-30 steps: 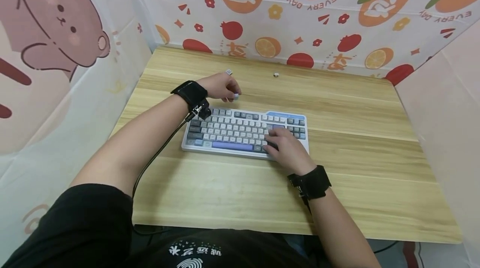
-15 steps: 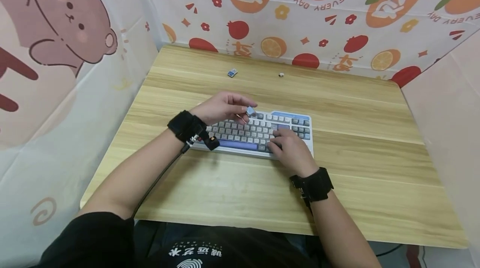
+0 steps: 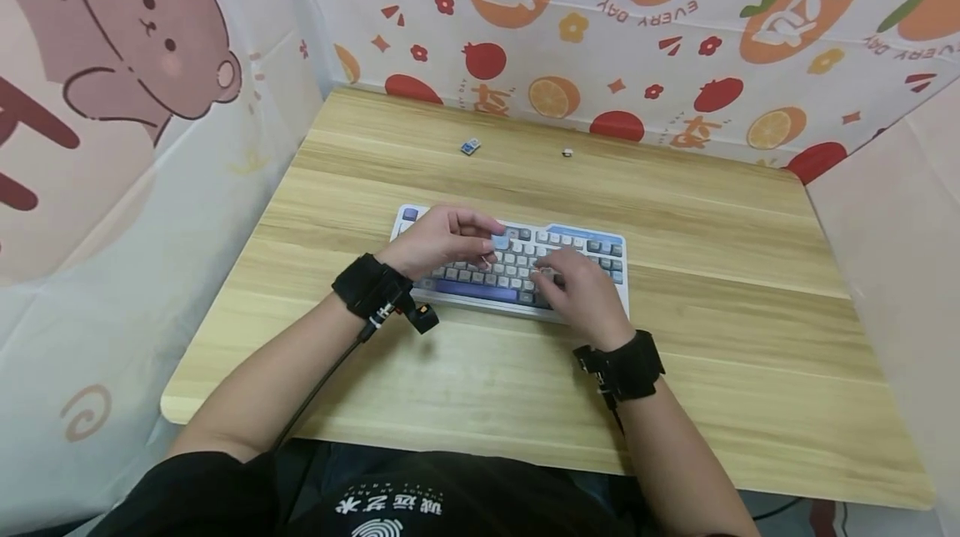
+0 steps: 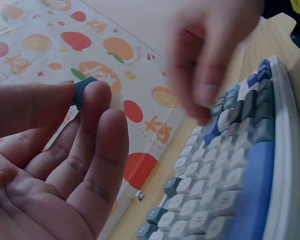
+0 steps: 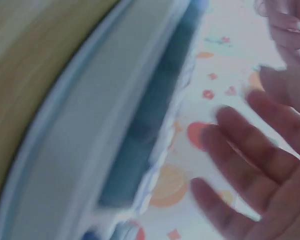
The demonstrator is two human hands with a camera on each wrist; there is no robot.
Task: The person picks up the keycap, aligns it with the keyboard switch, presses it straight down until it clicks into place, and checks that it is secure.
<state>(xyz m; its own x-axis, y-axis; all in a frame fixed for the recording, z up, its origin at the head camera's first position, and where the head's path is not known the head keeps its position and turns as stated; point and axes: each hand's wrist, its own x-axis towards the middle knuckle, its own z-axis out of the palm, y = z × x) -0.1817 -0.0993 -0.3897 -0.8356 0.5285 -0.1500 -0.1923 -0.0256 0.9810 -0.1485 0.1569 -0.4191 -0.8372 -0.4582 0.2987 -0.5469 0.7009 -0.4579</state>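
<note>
My left hand (image 3: 448, 238) pinches a small blue keycap (image 4: 83, 91) between thumb and fingertips, raised over the left half of a keyboard (image 3: 480, 290). The keyboard has white, grey and blue keys, a long blue-violet space bar (image 4: 255, 190) and a pale case. My right hand (image 3: 583, 287) is over the keyboard's right side with loosely bent fingers. In the right wrist view its fingers (image 5: 245, 155) are spread apart and hold nothing. Part of the keyboard's left half is hidden under my left hand.
A small blue-and-white piece (image 3: 470, 147) lies on the wooden table (image 3: 712, 337) behind the keyboard. Farther right is a tiny white piece (image 3: 567, 153). A printed cloth (image 3: 600, 37) hangs along the table's back edge. A cable (image 3: 330, 391) runs along my left forearm.
My left hand has come from behind the keyboard, forward and right over the keys, with the keycap held. The blue-and-white piece behind it is now uncovered. My right hand stays over the right side.
</note>
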